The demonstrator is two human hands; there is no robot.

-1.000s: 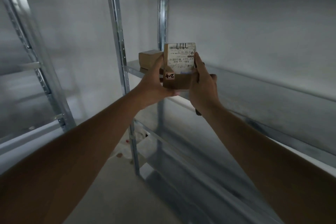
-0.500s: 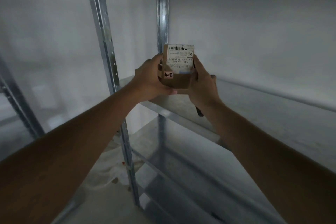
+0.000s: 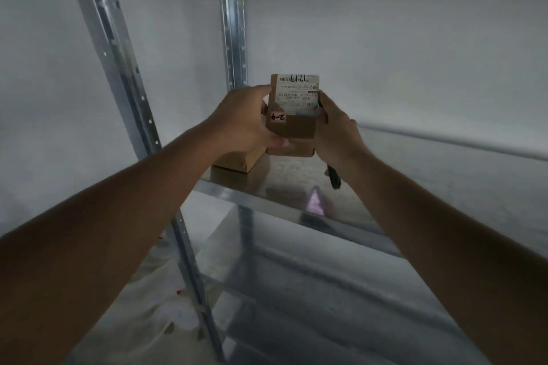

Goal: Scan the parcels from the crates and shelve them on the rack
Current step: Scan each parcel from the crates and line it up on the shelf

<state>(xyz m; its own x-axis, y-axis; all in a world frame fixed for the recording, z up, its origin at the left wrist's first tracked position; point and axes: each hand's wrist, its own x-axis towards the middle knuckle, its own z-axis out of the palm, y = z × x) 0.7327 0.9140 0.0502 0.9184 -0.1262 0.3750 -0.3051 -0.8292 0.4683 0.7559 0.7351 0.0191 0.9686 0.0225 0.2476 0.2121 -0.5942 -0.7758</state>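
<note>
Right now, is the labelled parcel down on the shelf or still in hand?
In hand. The left hand and right hand grip the labelled parcel by its sides above the shelf; whether its base touches, cannot tell.

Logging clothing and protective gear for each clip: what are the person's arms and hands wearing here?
Nothing visible: both forearms are bare up to the frame edge, with no sleeves. The left hand and right hand have no gloves; no rings, watch or wristband show on the sides facing the camera.

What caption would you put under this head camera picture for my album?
Both hands, left and right, hold a labelled parcel over the metal shelf, beside another box.
</note>
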